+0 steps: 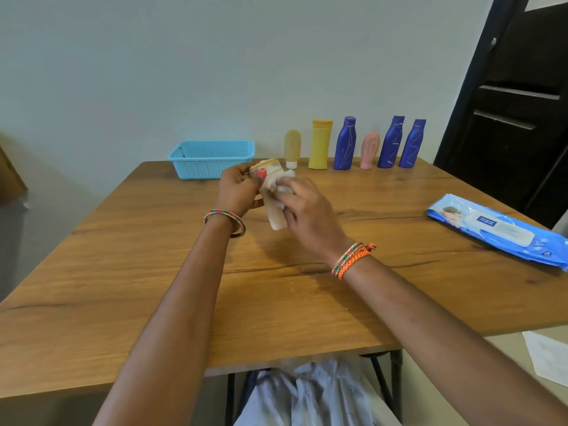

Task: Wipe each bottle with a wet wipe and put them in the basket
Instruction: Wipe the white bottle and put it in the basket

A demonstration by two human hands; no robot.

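One pale bottle [272, 198] was held above the middle of the wooden table [153, 272], its yellowish cap end pointing toward 11 o'clock and its base toward 5. The left hand [238, 190] gripped the cap end, fingers curled round it with the thumb on top. The right hand [302, 207] held one crumpled white wet wipe [284, 179] against the bottle's side — its fingers bent over the wipe, though blur hid how tightly.

At 12 o'clock, along the table's far edge, six more bottles stood upright in a row: one beige tube [292, 149] on its white cap, one yellow bottle [320, 144], one pink tube [369, 150], and three blue bottles [345, 142] [391, 142] [412, 143]. One light-blue basket [212, 159] sat at 11 o'clock, just left of the row. One blue pack of wipes [498, 230] lay flat at 3 o'clock, well apart from the hands.
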